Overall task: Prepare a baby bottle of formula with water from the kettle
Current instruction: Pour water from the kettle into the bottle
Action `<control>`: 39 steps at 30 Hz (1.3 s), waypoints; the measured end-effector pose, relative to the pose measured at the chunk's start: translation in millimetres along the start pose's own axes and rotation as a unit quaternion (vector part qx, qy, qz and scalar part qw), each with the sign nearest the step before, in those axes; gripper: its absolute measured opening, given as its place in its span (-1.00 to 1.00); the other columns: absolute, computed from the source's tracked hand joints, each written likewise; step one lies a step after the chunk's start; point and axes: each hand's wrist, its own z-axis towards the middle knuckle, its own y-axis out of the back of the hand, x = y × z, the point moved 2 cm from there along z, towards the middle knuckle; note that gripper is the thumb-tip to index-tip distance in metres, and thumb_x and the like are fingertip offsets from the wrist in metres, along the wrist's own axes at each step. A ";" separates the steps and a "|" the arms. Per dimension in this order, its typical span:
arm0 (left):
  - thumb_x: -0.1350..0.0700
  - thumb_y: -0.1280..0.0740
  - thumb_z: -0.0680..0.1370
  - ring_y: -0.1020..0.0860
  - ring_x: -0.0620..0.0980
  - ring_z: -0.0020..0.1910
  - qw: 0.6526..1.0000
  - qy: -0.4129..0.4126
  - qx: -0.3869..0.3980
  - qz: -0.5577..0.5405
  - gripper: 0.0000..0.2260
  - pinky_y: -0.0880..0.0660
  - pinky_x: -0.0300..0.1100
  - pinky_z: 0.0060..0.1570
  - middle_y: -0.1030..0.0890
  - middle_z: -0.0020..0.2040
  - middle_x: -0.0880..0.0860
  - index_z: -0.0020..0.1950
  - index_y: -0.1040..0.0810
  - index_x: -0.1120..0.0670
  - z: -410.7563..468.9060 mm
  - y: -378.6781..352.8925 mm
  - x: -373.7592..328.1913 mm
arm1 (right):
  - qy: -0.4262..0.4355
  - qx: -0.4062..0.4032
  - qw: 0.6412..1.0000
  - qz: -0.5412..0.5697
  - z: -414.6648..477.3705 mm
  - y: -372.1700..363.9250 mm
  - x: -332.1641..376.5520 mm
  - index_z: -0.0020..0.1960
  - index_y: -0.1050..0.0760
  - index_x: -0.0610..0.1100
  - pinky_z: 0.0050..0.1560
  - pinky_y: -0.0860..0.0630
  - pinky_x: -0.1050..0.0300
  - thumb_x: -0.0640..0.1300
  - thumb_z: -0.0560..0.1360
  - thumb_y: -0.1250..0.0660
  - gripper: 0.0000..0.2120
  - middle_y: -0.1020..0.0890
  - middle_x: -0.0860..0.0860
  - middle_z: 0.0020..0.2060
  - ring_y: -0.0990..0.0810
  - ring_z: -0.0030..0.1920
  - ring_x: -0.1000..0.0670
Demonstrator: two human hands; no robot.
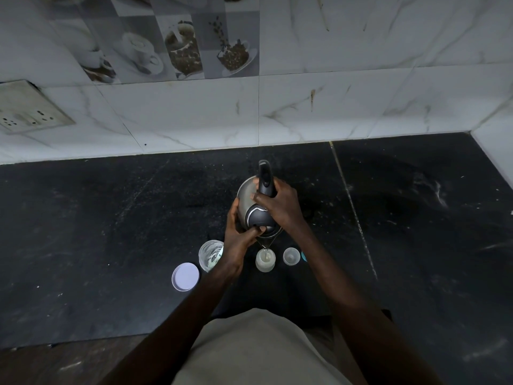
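Head view: over the black counter (111,245), the tilted kettle (247,200), its handle gripped by the right hand (281,208) and its body cupped by the left hand (236,234), hangs above the narrow bottle (265,261), so any wobble could spill hot water.

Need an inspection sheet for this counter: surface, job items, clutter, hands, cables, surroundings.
Surface: black stone counter, speckled, pale smears at right.
Job's things: kettle tilted over open bottle; small clear cap to the bottle's right; clear jar with its lid off beside it.
Clutter: teal item, mostly hidden, unidentifiable.
Hands: right hand grips kettle handle; left hand holds kettle body near the lid.
Cables: nothing seen.
Surroundings: tiled wall; socket plate at left.
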 end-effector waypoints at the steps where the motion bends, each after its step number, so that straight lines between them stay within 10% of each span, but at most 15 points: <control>1: 0.16 -0.59 0.31 -0.63 0.00 0.32 1.000 0.001 0.000 0.000 -0.16 -0.66 -0.09 0.06 -0.59 0.39 -0.08 0.48 -0.35 -0.31 -0.1 0.0 0.0 | 0.000 0.000 1.000 -0.001 -0.1 0.2 0.0 0.17 -0.66 -0.09 0.05 -0.54 0.18 -0.09 0.42 -0.58 -0.66 -0.65 0.05 0.02 -0.64 0.01 0.05; 39: 0.20 -0.58 0.32 -0.58 0.08 0.39 1.000 0.009 -0.006 0.022 -0.07 -0.59 0.19 0.29 -0.50 0.49 0.04 0.61 -0.26 -0.16 1.8 0.4 0.8 | 0.000 -0.003 1.000 0.002 2.0 0.0 -5.2 0.18 -0.67 -0.08 -0.08 -0.43 0.42 -0.08 0.42 -0.58 -0.65 -0.65 0.05 0.02 -0.63 0.01 0.07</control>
